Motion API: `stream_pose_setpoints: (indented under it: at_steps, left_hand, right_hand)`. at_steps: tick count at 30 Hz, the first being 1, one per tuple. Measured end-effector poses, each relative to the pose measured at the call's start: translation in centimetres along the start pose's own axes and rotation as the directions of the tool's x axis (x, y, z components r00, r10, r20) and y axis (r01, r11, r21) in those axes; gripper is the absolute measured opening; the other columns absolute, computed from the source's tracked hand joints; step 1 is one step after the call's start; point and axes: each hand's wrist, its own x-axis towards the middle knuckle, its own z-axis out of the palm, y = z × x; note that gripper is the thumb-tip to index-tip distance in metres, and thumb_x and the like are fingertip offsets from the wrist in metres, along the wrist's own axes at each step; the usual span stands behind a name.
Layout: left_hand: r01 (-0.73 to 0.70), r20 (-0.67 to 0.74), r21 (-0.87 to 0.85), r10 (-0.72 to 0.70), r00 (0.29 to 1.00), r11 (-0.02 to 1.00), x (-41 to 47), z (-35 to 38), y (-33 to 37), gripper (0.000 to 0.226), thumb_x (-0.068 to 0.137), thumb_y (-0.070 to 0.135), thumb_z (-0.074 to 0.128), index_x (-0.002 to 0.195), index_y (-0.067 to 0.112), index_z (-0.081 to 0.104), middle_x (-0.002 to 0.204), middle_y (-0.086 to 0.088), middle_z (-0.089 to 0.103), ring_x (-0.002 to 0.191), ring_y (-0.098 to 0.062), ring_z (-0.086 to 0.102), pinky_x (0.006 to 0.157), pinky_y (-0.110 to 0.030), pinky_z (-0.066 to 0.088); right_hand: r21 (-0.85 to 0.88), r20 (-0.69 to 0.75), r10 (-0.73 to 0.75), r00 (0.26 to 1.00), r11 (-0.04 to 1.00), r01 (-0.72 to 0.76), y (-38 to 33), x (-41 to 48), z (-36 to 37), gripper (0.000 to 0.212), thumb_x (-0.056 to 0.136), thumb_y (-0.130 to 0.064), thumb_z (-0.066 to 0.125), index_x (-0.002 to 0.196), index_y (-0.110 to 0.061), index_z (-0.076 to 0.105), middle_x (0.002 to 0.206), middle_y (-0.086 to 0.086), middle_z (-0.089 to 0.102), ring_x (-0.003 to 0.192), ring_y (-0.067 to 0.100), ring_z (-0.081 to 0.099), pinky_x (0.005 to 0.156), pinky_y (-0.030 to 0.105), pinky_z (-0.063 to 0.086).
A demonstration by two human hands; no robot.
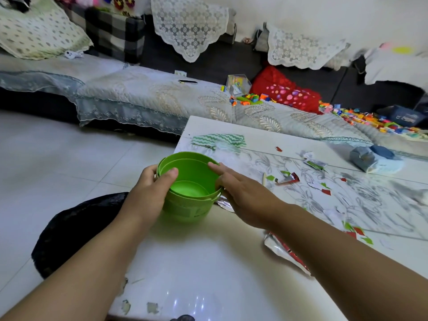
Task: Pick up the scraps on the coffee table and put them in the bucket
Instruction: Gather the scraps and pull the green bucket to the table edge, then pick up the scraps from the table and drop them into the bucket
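Note:
A green plastic bucket [188, 179] stands at the left edge of the white coffee table [196, 262], empty inside. My left hand [148, 195] grips its left rim, thumb inside the rim. My right hand [243, 195] rests flat against the bucket's right side, fingers along the rim. Scraps lie to the right: a silver and red wrapper [288, 178], small red and green paper bits [325, 189], a large silver foil wrapper [281, 250] under my right forearm, and more bits [357, 232] near the right edge.
A green-striped cloth [218, 141] lies at the table's far end and a grey-blue crumpled packet [368, 157] at the far right. A dark round cushion [76, 228] sits on the tiled floor to the left. The sofa behind carries toy bricks [250, 98] and a red pillow [284, 90].

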Motion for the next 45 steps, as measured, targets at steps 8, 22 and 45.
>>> stream_pose_setpoints:
  at_steps: [8, 22, 45]
  left_hand:
    - [-0.109, -0.125, 0.270, 0.147, 0.981, 0.957, -0.7, 0.3, 0.3, 0.055, 0.092, 0.033, 0.048, 0.143, 0.034, 0.028, 0.141, 0.007, 0.043, 0.128, -0.015, 0.039, 0.090, -0.025, 0.027]
    - [-0.181, 0.001, 0.469, 0.205, 0.979, 0.864, -0.8, -0.3, 0.5, 0.072, 0.060, 0.062, 0.057, 0.127, 0.037, 0.048, 0.128, 0.007, 0.048, 0.106, -0.005, 0.040, 0.085, -0.027, 0.032]
    - [-0.227, 0.071, 0.523, 0.224, 0.972, 0.822, -1.5, 0.8, 0.3, 0.089, 0.051, 0.046, 0.084, 0.120, 0.030, 0.030, 0.117, 0.003, 0.045, 0.085, 0.001, 0.050, 0.070, -0.025, 0.038]
  right_hand:
    - [0.097, 0.002, 0.160, 0.987, 0.982, -0.160, -0.6, 0.5, 0.9, 0.026, 0.092, -0.003, 0.051, 0.115, -0.015, 0.055, 0.161, -0.003, 0.011, 0.134, 0.016, 0.043, 0.091, 0.019, 0.039]
    - [0.030, 0.168, 0.698, 0.696, 0.703, -0.711, 2.3, -0.1, 1.9, 0.019, 0.071, -0.039, 0.073, 0.065, -0.024, 0.063, 0.067, -0.007, 0.054, 0.069, 0.011, 0.051, 0.057, 0.026, 0.039]
    - [0.025, 0.082, 0.452, 0.888, 0.890, -0.456, -4.1, 4.9, -5.1, 0.037, 0.077, -0.043, 0.071, 0.108, -0.022, 0.070, 0.101, -0.002, 0.072, 0.094, 0.016, 0.064, 0.082, 0.029, 0.051]
